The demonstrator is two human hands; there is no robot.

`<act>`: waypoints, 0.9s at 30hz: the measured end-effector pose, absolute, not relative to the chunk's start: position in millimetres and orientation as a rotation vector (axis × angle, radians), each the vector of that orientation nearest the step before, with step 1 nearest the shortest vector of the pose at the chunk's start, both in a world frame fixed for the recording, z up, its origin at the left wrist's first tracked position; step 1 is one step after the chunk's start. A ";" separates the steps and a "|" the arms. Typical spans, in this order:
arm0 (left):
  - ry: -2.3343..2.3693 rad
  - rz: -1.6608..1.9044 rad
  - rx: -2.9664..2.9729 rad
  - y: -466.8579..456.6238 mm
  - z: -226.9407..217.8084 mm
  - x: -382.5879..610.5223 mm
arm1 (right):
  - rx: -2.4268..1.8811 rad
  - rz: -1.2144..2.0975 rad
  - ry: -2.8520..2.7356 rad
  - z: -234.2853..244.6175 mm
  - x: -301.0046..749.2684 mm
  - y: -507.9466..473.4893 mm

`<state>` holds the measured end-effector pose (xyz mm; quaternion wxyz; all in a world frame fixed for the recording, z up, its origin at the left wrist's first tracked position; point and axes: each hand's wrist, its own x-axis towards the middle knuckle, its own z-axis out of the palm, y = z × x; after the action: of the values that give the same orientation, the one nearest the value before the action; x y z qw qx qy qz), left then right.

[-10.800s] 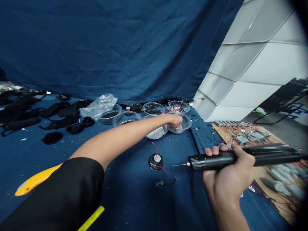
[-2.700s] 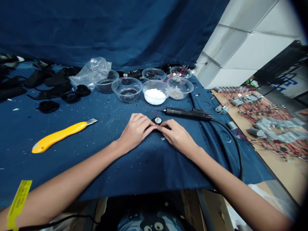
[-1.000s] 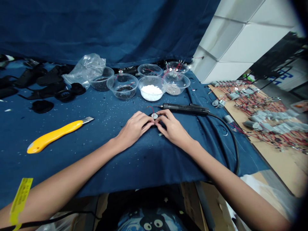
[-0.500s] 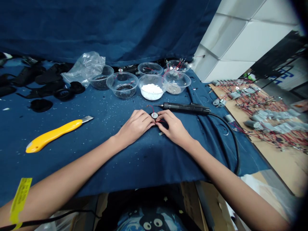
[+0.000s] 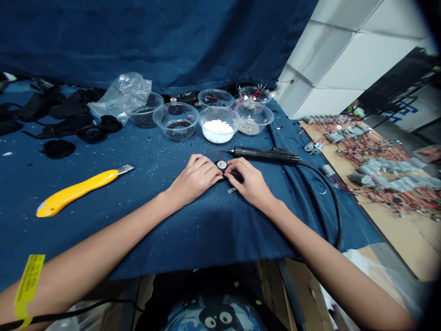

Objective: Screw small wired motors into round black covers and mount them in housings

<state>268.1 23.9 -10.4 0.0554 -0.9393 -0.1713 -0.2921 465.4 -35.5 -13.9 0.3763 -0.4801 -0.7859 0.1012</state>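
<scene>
Between my two hands on the blue cloth is a small round black part with a pale disc [image 5: 222,164] in its middle and thin red wires. My left hand [image 5: 197,177] has its fingers closed on the part's left edge. On the opposite side my right hand [image 5: 250,179] pinches at the part's right edge, beside a red wire; its fingertips partly hide what they grip. A tiny flat metal piece [image 5: 231,190] lies just below my right fingers. Behind my hands rests a black electric screwdriver [image 5: 267,155], its bit pointing left and its cable curving right.
A yellow utility knife [image 5: 81,189] lies at the left, blade outward. Several clear plastic bowls [image 5: 175,131] of small parts stand at the back, near a plastic bag [image 5: 119,99]. Black molded parts [image 5: 59,149] lie far left. A board [image 5: 413,248] at right carries wired motors.
Both hands stay at the round part, with only slight finger shifts. The small metal piece below my right hand shows a little more clearly. Nothing else has visibly moved.
</scene>
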 end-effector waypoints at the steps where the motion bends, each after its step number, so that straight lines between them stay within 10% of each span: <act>1: -0.508 -0.873 -2.851 24.3 -10.1 268.1 | -1.230 0.258 -2.010 -13.9 465.2 -35.6; 27: -0.450 -0.837 -2.802 27.7 -11.9 269.3 | -1.242 0.243 -2.005 -13.4 463.7 -36.6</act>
<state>269.3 27.7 -11.9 0.0913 -0.9431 -0.1514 -0.2817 463.7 -36.6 -13.4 0.3758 -0.4854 -0.7837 0.0949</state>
